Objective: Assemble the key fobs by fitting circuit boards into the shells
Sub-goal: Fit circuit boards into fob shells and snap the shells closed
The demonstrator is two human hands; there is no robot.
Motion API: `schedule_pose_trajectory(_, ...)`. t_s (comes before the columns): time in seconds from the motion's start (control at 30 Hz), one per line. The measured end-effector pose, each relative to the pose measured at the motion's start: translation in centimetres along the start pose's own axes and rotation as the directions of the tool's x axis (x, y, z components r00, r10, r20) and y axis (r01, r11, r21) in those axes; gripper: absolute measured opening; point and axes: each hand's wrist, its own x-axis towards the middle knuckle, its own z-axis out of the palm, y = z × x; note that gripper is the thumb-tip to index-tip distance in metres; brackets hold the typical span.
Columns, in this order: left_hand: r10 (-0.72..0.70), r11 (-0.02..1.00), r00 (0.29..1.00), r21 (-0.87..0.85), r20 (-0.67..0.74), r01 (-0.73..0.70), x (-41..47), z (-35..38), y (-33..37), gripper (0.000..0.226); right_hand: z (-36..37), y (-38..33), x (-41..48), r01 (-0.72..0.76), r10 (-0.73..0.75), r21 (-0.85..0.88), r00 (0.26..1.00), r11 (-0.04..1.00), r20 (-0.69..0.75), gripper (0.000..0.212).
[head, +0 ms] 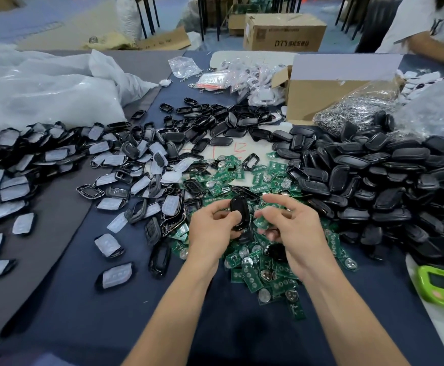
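Observation:
My left hand (210, 228) grips a glossy black key fob shell (239, 213) upright above the table's middle. Just to its right, my right hand (292, 228) pinches a green circuit board (264, 220) at its fingertips, close to the shell but apart from it. Below both hands spreads a pile of green circuit boards (263, 273) with round silver battery clips. A big heap of black shells (374, 180) lies to the right. Shell halves with white button pads (136, 175) are scattered to the left.
An open cardboard box (321, 96) and a heap of metal key rings (358, 112) stand at the back right. Clear plastic bags (44, 91) lie back left. A green timer (442, 286) sits near the right edge. Another person's arm (437, 48) rests at the far right.

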Motion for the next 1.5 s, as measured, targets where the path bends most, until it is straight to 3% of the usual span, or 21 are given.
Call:
schedule_pose_trajectory(0.13, 0.037, 0.999, 0.999, -0.024, 0.028, -0.037, -0.3, -0.3, 0.4, 0.025, -0.3, 0.1, -0.2, -0.045, 0.048, 0.11, 0.999, 0.993, -0.024, 0.018)
schedule_pose_trajectory(0.23, 0.017, 0.998, 0.998, -0.056, 0.06, -0.014, -0.5, -0.5, 0.6, 0.025, -0.3, 0.2, -0.5, -0.021, 0.022, 0.172, 1.0, 0.985, -0.006, 0.031)
schedule_pose_trajectory(0.3, 0.02, 0.999, 0.995, -0.048, 0.097, -0.015, -0.5, -0.6, 0.6, 0.033, -0.3, 0.3, -0.5, 0.011, -0.011, 0.125, 1.0, 0.992, 0.002, 0.041)
schedule_pose_trajectory(0.4, 0.035, 0.999, 0.992, -0.001, 0.118, -0.035, -0.6, -0.6, 0.5, 0.048, -0.4, 0.4, -0.2, 0.046, -0.045, 0.037, 0.999, 0.998, -0.024, 0.04)
schedule_pose_trajectory(0.63, 0.03, 0.999, 0.996, 0.018, 0.089, -0.032, -0.2, -1.3, 0.7, 0.05, -1.1, 0.3, -0.1, 0.17, -0.183, -0.07, 0.939, 0.983, -0.291, 0.043)
schedule_pose_trajectory(0.77, 0.034, 0.999, 0.996, 0.035, 0.077, -0.036, 0.1, -1.4, 0.4, 0.052, -0.7, -0.1, -0.2, 0.183, -0.199, -0.091, 0.954, 0.979, -0.226, 0.041)
schedule_pose_trajectory(0.93, 0.04, 0.998, 0.994, 0.045, 0.098, -0.045, -0.6, -1.2, 0.8, 0.041, 0.0, -0.7, -0.4, 0.108, -0.093, -0.279, 0.993, 0.954, 0.068, 0.043)
schedule_pose_trajectory(1.07, 0.08, 0.994, 0.995, 0.066, 0.053, -0.083, -1.0, -1.0, 1.2, 0.032, 0.6, -0.3, -1.1, 0.013, -0.002, -0.253, 0.999, 0.967, 0.044, 0.03)
schedule_pose_trajectory(1.17, 0.097, 0.994, 0.995, 0.043, 0.025, -0.098, -1.3, -0.9, 1.4, 0.033, 0.2, 0.4, -1.6, -0.006, 0.04, -0.286, 0.993, 0.958, 0.112, 0.018)
schedule_pose_trajectory(1.23, 0.1, 0.993, 0.995, 0.059, 0.021, -0.101, -1.5, -0.8, 1.4, 0.033, -0.1, 0.6, -1.9, 0.044, 0.001, -0.356, 0.992, 0.933, 0.125, 0.019)
schedule_pose_trajectory(1.33, 0.105, 0.989, 0.994, 0.1, 0.014, -0.106, -1.6, -0.7, 1.3, 0.029, -0.6, 0.5, -1.7, 0.126, -0.123, -0.424, 0.992, 0.897, 0.033, 0.027)
schedule_pose_trajectory(1.4, 0.107, 0.986, 0.994, 0.132, 0.003, -0.107, -1.6, -0.6, 1.3, 0.027, -1.0, 0.2, -1.4, 0.139, -0.157, -0.402, 0.987, 0.905, -0.013, 0.04)
schedule_pose_trajectory(1.5, 0.093, 0.987, 0.996, 0.135, -0.006, -0.091, -1.9, -0.5, 1.4, 0.028, -0.9, -0.1, -1.4, 0.153, -0.143, -0.324, 0.988, 0.934, 0.052, 0.033)
